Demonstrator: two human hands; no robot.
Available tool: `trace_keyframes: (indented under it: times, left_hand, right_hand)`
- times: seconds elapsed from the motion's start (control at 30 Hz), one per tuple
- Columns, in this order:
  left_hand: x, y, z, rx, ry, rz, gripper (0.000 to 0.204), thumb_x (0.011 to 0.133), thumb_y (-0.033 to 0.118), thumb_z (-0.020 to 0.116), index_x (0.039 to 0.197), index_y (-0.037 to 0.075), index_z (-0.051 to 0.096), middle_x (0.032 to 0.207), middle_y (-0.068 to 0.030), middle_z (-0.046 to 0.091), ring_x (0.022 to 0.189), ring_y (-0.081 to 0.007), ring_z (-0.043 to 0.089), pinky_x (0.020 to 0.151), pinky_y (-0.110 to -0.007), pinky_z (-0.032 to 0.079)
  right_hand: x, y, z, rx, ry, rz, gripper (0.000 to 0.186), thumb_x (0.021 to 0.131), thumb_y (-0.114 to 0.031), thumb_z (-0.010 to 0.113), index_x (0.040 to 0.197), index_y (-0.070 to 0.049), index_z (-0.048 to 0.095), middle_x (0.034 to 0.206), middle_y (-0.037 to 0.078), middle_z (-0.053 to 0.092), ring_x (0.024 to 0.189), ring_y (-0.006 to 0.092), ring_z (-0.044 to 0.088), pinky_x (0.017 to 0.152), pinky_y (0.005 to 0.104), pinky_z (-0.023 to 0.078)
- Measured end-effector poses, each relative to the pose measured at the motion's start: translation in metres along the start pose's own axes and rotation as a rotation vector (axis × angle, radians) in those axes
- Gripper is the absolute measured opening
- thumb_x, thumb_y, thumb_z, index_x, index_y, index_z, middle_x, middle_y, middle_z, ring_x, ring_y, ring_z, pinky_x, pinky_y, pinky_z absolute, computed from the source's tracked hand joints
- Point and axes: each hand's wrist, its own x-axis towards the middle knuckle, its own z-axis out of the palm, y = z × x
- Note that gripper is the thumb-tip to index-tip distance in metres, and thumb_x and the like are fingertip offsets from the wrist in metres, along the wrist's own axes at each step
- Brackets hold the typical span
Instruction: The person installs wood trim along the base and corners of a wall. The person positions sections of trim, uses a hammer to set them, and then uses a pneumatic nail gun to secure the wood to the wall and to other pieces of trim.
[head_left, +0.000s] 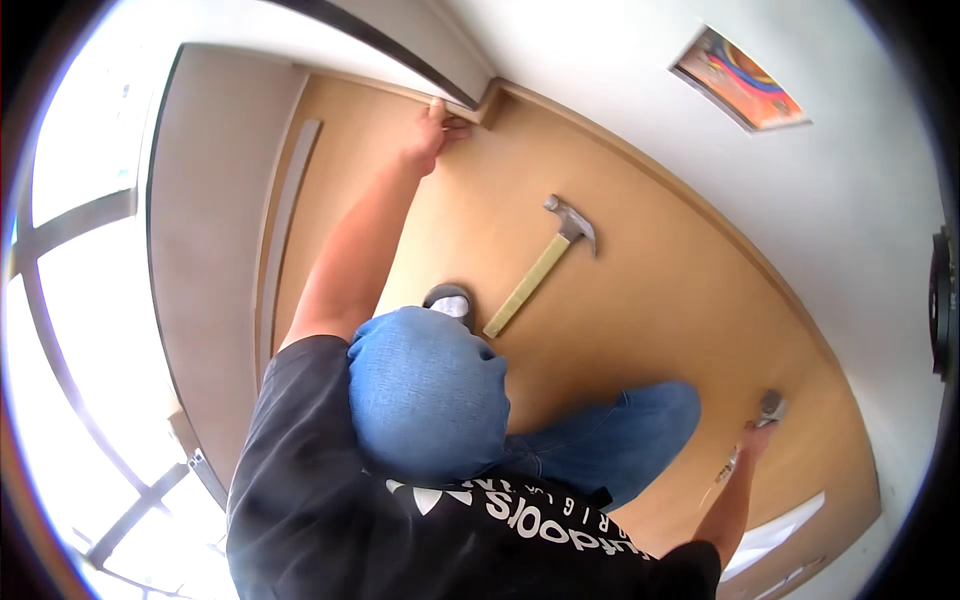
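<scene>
My left hand [428, 140] reaches far forward to the wood-coloured baseboard [385, 92] beside the wall corner. One finger rests against the board and the others spread toward the corner, apart from each other. Off to the right, my right hand [755, 440] is low over the floor, closed on a grey object with a rounded end [772, 404]; its kind is too small to tell. A claw hammer [540, 262] with a yellowish handle and grey metal head lies on the floor between my hands, in front of my knee.
Baseboard runs along the curving right wall, under a picture panel [742, 80]. A pale strip [296, 190] lies by the grey panel on the left, near bright windows [85, 330]. A small silvery item [727, 466] and a white sheet [770, 535] are near my right arm.
</scene>
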Motion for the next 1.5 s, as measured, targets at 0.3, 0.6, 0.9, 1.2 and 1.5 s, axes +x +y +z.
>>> trace_keyframes:
  times: [0.3, 0.6, 0.9, 1.2, 1.5]
  left_hand:
    - [-0.007, -0.013, 0.069, -0.122, 0.002, -0.041, 0.061, 0.113, 0.049, 0.026, 0.129, -0.003, 0.054, 0.108, -0.0169, 0.070, 0.090, -0.0279, 0.069, 0.093, -0.045, 0.054]
    - [-0.010, -0.003, 0.069, -0.113, -0.054, -0.085, 0.062, 0.111, 0.057, 0.021, 0.116, 0.002, 0.050, 0.101, -0.0154, 0.071, 0.090, -0.0267, 0.073, 0.066, -0.033, 0.046]
    - [-0.026, 0.001, 0.086, -0.229, 0.018, -0.199, 0.067, 0.111, 0.057, 0.014, 0.131, 0.002, 0.045, 0.098, -0.0148, 0.072, 0.083, -0.0248, 0.071, 0.063, -0.035, 0.045]
    - [-0.025, -0.007, 0.100, -0.249, 0.030, -0.198, 0.061, 0.111, 0.056, 0.015, 0.122, 0.006, 0.049, 0.088, -0.0114, 0.072, 0.074, -0.0214, 0.066, 0.062, -0.035, 0.044]
    - [-0.022, -0.019, 0.103, -0.218, 0.048, -0.175, 0.061, 0.111, 0.057, 0.016, 0.121, 0.008, 0.051, 0.088, -0.0112, 0.071, 0.076, -0.0210, 0.065, 0.066, -0.036, 0.047]
  right_hand:
    - [-0.184, -0.268, -0.218, 1.210, -0.748, -0.280, 0.021, 0.097, -0.018, 0.069, 0.109, -0.009, 0.055, 0.077, 0.002, 0.056, 0.061, 0.0118, 0.058, 0.054, 0.0280, 0.050]
    - [-0.237, -0.538, -0.002, 1.751, -1.507, -0.499, 0.054, 0.089, -0.014, 0.059, 0.142, -0.013, 0.047, 0.143, 0.003, 0.056, 0.070, 0.0114, 0.053, 0.069, 0.0331, 0.051]
    - [-0.246, -0.581, 0.016, 1.758, -1.449, -0.471, 0.049, 0.087, -0.012, 0.057, 0.136, -0.014, 0.051, 0.131, 0.003, 0.059, 0.066, 0.0115, 0.050, 0.065, 0.0329, 0.049]
    - [-0.234, -0.576, 0.012, 1.708, -1.443, -0.463, 0.049, 0.086, -0.013, 0.057, 0.135, -0.014, 0.051, 0.130, 0.003, 0.060, 0.065, 0.0110, 0.050, 0.065, 0.0323, 0.049]
    - [-0.220, -0.571, 0.014, 1.703, -1.558, -0.418, 0.050, 0.085, -0.011, 0.057, 0.134, -0.014, 0.051, 0.133, 0.003, 0.059, 0.065, 0.0113, 0.050, 0.065, 0.0327, 0.049]
